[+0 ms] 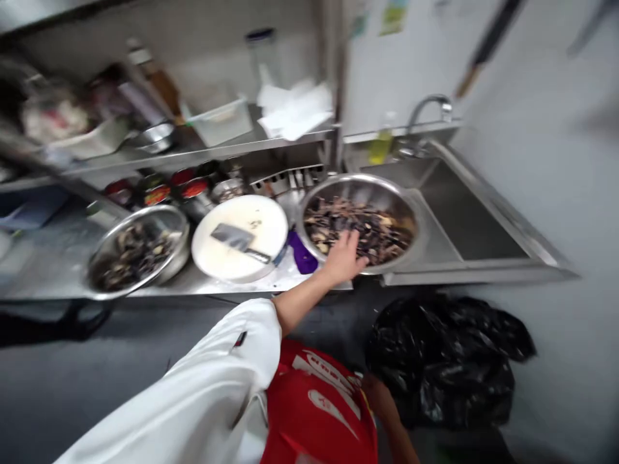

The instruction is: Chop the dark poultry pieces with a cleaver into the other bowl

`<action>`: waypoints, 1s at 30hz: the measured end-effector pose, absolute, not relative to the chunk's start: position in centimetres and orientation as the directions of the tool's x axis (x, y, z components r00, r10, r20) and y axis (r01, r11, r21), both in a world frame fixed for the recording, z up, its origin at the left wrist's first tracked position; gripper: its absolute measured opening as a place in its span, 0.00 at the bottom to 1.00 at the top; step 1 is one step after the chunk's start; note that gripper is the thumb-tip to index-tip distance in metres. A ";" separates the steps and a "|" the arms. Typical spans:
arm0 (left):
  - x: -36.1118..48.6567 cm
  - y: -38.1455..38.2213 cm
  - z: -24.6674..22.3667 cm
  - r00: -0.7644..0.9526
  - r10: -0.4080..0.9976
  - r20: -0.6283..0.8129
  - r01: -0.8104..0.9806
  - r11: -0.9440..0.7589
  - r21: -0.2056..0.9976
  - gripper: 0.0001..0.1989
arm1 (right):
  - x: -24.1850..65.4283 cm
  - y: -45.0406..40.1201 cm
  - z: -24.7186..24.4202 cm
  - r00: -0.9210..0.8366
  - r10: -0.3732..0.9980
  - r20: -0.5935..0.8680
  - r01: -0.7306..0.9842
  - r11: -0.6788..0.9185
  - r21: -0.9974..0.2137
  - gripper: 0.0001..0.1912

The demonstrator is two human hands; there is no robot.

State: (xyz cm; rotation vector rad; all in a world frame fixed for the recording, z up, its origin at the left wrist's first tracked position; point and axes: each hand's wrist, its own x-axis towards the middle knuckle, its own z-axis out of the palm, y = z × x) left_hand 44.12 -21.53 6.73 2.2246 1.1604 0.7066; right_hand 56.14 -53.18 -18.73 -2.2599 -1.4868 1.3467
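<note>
My left hand reaches over the near rim of a large steel bowl. Its fingers are spread at the edge of a heap of dark, thin strips with paler bits, perhaps touching it. Low beside the red apron is my right hand, its fingers hidden by shadow and the apron's edge. Left of the bowl, a cleaver lies on a round white chopping board. A purple cloth sits between board and bowl.
A second steel bowl of dark pieces stands left of the board. Behind are small containers with red contents. At right are a sink, a tap and a yellow bottle. Black plastic bags lie below.
</note>
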 end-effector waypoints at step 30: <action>-27.5 -16.2 2.5 -0.902 0.394 -0.178 0.377 0.918 0.119 0.30 | 23.5 -16.9 -1.5 -0.371 0.928 -0.033 0.898 0.349 -0.267 0.22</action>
